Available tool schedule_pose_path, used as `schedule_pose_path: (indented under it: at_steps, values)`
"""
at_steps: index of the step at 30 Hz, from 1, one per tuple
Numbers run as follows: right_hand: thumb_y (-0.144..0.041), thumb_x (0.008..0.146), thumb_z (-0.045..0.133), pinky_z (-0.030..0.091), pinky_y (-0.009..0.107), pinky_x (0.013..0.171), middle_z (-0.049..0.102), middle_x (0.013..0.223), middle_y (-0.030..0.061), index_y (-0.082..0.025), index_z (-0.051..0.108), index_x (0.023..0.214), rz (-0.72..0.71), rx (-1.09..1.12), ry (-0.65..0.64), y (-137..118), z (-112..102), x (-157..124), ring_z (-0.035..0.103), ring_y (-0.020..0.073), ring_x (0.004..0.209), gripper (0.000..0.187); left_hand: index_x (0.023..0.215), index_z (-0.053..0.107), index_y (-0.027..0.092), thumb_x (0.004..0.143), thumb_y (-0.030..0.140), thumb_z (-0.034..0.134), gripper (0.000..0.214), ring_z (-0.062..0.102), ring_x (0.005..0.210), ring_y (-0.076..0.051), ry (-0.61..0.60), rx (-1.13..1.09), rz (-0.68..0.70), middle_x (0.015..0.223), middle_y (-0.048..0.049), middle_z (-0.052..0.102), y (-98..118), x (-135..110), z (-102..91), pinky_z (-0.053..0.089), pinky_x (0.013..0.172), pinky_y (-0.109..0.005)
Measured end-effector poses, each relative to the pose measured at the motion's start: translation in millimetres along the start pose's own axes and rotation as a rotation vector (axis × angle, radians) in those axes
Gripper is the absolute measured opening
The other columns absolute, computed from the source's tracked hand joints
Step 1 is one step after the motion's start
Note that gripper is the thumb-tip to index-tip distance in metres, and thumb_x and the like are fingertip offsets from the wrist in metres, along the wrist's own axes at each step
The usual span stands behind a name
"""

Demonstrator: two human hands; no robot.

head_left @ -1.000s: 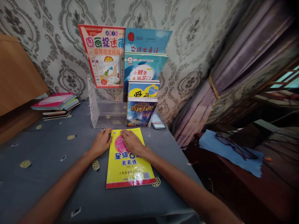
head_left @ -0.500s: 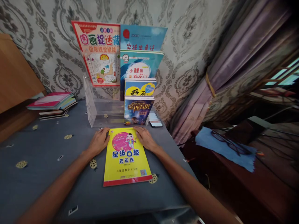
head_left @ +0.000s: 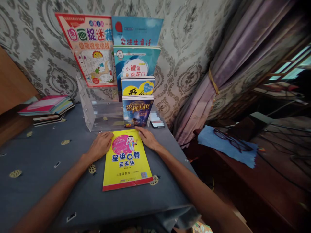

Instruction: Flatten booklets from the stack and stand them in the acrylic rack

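Observation:
A yellow workbook (head_left: pixel 126 169) with a red bottom strip lies on the cloth, cover up. My left hand (head_left: pixel 100 144) grips its upper left edge, fingers bent against the side. At the upper right corner my right hand (head_left: pixel 147 138) holds the other edge, thumb and fingertips by the top. Just behind stands a clear display rack (head_left: pixel 85 108). A dark blue book (head_left: pixel 138 111) fills its lowest right place, with a yellow and blue book (head_left: pixel 136 87) and two teal books behind. A large red-bordered picture book (head_left: pixel 93 55) leans at the rear left.
Left of the rack lies a stack of books and folders (head_left: pixel 48 106). A phone (head_left: pixel 156 120) rests right of the rack. Beyond the table's right edge, eyeglasses (head_left: pixel 230 140) lie on a blue cloth (head_left: pixel 206 137), near cables. A purple curtain (head_left: pixel 194 110) hangs behind.
The view has shifted, so everything sits a little further left and higher in the picture. Both hands remain at the workbook's upper edges.

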State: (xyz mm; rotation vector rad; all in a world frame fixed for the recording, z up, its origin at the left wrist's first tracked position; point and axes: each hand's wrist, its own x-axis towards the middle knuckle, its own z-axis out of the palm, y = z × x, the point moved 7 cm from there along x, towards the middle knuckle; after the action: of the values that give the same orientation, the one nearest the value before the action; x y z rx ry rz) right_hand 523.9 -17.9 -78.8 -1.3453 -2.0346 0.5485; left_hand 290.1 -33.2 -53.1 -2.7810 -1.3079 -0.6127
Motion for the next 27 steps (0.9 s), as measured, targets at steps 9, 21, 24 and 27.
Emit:
schedule_pose_path:
  at_steps: [9,21,24,27]
  values:
    - [-0.040,0.104,0.032,0.044,0.046,0.110,0.065,0.135,0.0082,-0.025,0.044,0.148,0.036,0.163,0.016,4.9,-8.0,1.0,0.059,0.0229,0.127,0.048,0.118,0.061,0.021,0.097,0.021,0.040,0.030,0.060,0.116,-0.026,-0.076,-0.126,0.093,0.123,-0.0107,0.068,33.6,36.3,20.7,0.048,0.101,-0.047]
    - [-0.040,0.105,0.032,0.041,0.043,0.112,0.064,0.136,0.0088,-0.021,0.045,0.146,0.011,0.192,0.015,8.2,-4.5,3.8,0.058,0.0209,0.128,0.047,0.130,0.060,0.020,0.090,0.010,0.044,0.045,0.052,0.131,-0.024,-0.182,-0.178,0.272,0.132,-0.0088,0.065,85.7,59.6,41.8,0.038,0.111,-0.047]
    - [-0.044,0.105,0.031,0.042,0.042,0.111,0.064,0.136,0.0096,-0.020,0.044,0.147,0.000,0.181,0.015,9.1,-3.0,4.5,0.059,0.0217,0.127,0.050,0.132,0.059,0.022,0.089,0.008,0.042,0.049,0.051,0.132,-0.023,-0.207,-0.203,0.317,0.135,-0.0075,0.064,97.3,51.0,41.9,0.036,0.113,-0.048]
    - [-0.046,0.105,0.031,0.043,0.041,0.110,0.065,0.134,0.0100,-0.018,0.045,0.146,0.002,0.167,0.015,9.6,-2.6,4.6,0.060,0.0219,0.125,0.052,0.133,0.060,0.022,0.090,0.009,0.041,0.049,0.053,0.130,-0.023,-0.235,-0.240,0.372,0.137,-0.0079,0.063,109.4,38.9,39.4,0.037,0.112,-0.049]
